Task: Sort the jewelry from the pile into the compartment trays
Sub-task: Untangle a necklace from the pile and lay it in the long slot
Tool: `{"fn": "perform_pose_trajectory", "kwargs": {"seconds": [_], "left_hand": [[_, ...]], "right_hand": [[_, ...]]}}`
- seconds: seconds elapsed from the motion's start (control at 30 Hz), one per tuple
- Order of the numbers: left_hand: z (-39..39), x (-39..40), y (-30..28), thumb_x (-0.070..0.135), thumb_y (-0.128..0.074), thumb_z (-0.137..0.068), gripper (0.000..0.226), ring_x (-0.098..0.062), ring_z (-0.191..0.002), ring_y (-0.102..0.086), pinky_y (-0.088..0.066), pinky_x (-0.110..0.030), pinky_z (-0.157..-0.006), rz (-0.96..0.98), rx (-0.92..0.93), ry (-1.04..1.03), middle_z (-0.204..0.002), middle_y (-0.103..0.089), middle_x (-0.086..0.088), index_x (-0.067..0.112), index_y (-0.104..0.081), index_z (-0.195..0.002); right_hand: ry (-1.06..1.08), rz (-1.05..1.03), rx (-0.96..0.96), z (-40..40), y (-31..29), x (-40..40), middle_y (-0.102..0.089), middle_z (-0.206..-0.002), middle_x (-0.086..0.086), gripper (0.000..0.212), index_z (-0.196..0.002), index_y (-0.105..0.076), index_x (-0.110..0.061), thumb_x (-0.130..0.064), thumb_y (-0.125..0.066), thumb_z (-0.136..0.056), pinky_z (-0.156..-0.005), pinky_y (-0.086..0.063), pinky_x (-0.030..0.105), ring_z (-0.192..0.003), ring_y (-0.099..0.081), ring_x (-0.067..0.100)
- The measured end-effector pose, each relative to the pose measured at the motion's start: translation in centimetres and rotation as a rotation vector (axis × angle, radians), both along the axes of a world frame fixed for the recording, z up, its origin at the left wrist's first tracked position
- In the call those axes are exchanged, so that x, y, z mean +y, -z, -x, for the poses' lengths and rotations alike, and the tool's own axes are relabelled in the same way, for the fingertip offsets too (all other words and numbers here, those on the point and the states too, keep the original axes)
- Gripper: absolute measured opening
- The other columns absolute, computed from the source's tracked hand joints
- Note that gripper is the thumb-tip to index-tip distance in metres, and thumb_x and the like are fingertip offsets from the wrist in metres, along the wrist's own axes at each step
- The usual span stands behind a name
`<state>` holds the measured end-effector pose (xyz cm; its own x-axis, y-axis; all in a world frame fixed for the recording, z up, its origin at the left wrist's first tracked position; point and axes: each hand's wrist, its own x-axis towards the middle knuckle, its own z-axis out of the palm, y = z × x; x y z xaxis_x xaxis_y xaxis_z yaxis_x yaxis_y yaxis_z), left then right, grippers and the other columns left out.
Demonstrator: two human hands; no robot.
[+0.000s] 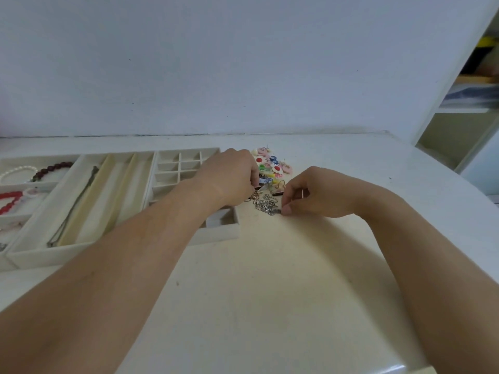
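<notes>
Right hand [313, 193]: fingers pinch silver chain [266, 206] on counter [270, 279]. Left hand [229, 176]: fingers curled into pile [270, 166] beside grid tray [172, 168]; grasp hidden.

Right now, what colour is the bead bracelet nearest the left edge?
Bright red; the round-beaded bracelet lies in the leftmost white tray, seen from the head view.

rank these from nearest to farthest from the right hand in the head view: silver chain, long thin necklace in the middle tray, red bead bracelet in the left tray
1. Silver chain: pinched at the right hand's fingertips, beside the pile.
2. Long thin necklace: lying lengthwise in the middle tray, past the left hand.
3. Red bead bracelet: in the left tray, at the picture's left edge.
</notes>
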<state>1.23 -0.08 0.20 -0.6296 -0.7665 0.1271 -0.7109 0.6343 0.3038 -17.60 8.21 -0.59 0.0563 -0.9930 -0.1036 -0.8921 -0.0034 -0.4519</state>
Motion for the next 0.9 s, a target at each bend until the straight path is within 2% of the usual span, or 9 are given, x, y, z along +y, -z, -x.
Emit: {"fn": "perform_pose_trajectory", "kwargs": {"seconds": [0.07, 0.2, 0.27, 0.33, 0.5, 0.6, 0.67, 0.8, 0.9], "left_hand": [[0.0, 0.1, -0.4, 0.014, -0.069, -0.087, 0.017, -0.008, -0.082, -0.061, -0.047, -0.021, -0.071, -0.056, 0.04, 0.048, -0.09, -0.069, 0.014, 0.029, -0.076, -0.093], [0.5, 1.0, -1.3, 0.019, -0.078, -0.084, 0.015, 0.004, -0.087, -0.049, -0.033, -0.003, -0.07, -0.261, 0.095, 0.231, -0.093, -0.071, 0.012, 0.03, -0.075, -0.093], [0.7, 1.3, -1.3, 0.023, -0.079, -0.085, 0.012, 0.016, -0.075, -0.05, -0.03, -0.003, -0.074, -0.32, 0.155, 0.284, -0.088, -0.071, 0.012, 0.022, -0.077, -0.096], [0.9, 1.4, -1.3, 0.023, -0.078, -0.086, 0.009, 0.02, -0.065, -0.054, -0.035, -0.003, -0.067, -0.34, 0.237, 0.277, -0.08, -0.07, 0.015, 0.018, -0.079, -0.095], [1.1, 1.1, -1.1, 0.022, -0.078, -0.086, 0.009, 0.017, -0.058, -0.056, -0.037, -0.003, -0.055, -0.36, 0.295, 0.206, -0.059, -0.061, 0.03, 0.016, -0.078, -0.092], [1.1, 0.9, -1.0, 0.034, -0.087, -0.075, 0.027, 0.001, -0.078, -0.067, -0.054, -0.021, -0.077, -0.359, 0.348, 0.166, -0.084, -0.071, 0.017, 0.024, -0.074, -0.097], [1.1, 1.1, -1.0, 0.037, -0.087, -0.074, 0.035, -0.006, -0.089, -0.07, -0.055, -0.027, -0.086, -0.384, 0.372, 0.178, -0.098, -0.073, 0.011, 0.026, -0.072, -0.103], [1.3, 1.9, -1.0, 0.029, -0.081, -0.084, 0.019, -0.005, -0.093, -0.071, -0.053, -0.016, -0.083, -0.473, 0.437, 0.218, -0.099, -0.077, 0.008, 0.021, -0.077, -0.101], [1.3, 2.0, -1.0, 0.021, -0.076, -0.089, 0.01, -0.005, -0.081, -0.073, -0.053, -0.015, -0.079, -0.518, 0.463, 0.226, -0.089, -0.078, 0.005, 0.015, -0.078, -0.097]], "right_hand": [[0.003, 0.036, -0.055, 0.1, -0.5, 0.2, -0.062, -0.064, -0.024, 0.007, -0.082, -0.073, -0.031, -0.031, -0.074, -0.088, -0.055, -0.038, 0.009, -0.056, -0.051, -0.002], [0.04, 0.183, -0.388, 0.4, -1.6, 0.7, -0.071, -0.08, -0.001, 0.009, -0.09, -0.069, -0.012, -0.02, -0.067, -0.095, -0.06, -0.044, 0.022, -0.066, -0.059, 0.01], [0.047, 0.263, -0.507, 0.4, -2.0, 0.9, -0.071, -0.081, 0.003, 0.011, -0.091, -0.068, -0.009, -0.018, -0.065, -0.097, -0.059, -0.044, 0.025, -0.068, -0.058, 0.014], [0.069, 0.328, -0.566, 0.4, -2.3, 1.0, -0.072, -0.081, 0.001, 0.012, -0.093, -0.067, -0.008, -0.018, -0.064, -0.097, -0.06, -0.044, 0.026, -0.069, -0.058, 0.016], [0.087, 0.391, -0.729, 0.7, -2.6, 1.1, -0.074, -0.094, 0.01, 0.011, -0.095, -0.06, -0.009, -0.019, -0.059, -0.101, -0.06, -0.044, 0.028, -0.075, -0.06, 0.021], [0.074, 0.413, -0.806, 0.7, -2.8, 1.2, -0.073, -0.094, 0.013, 0.011, -0.095, -0.057, -0.008, -0.017, -0.057, -0.102, -0.06, -0.043, 0.03, -0.074, -0.06, 0.023], [0.071, 0.425, -0.828, 0.6, -2.8, 1.2, -0.073, -0.093, 0.013, 0.01, -0.094, -0.057, -0.008, -0.015, -0.058, -0.101, -0.06, -0.043, 0.03, -0.073, -0.06, 0.024], [0.064, 0.429, -0.841, 0.4, -2.8, 1.1, -0.074, -0.094, 0.013, 0.01, -0.092, -0.058, -0.01, -0.016, -0.059, -0.101, -0.061, -0.043, 0.03, -0.073, -0.06, 0.024], [0.082, 0.423, -0.852, 0.6, -2.8, 1.1, -0.075, -0.096, 0.012, 0.009, -0.094, -0.058, -0.009, -0.015, -0.059, -0.1, -0.061, -0.044, 0.029, -0.073, -0.06, 0.022]]}}
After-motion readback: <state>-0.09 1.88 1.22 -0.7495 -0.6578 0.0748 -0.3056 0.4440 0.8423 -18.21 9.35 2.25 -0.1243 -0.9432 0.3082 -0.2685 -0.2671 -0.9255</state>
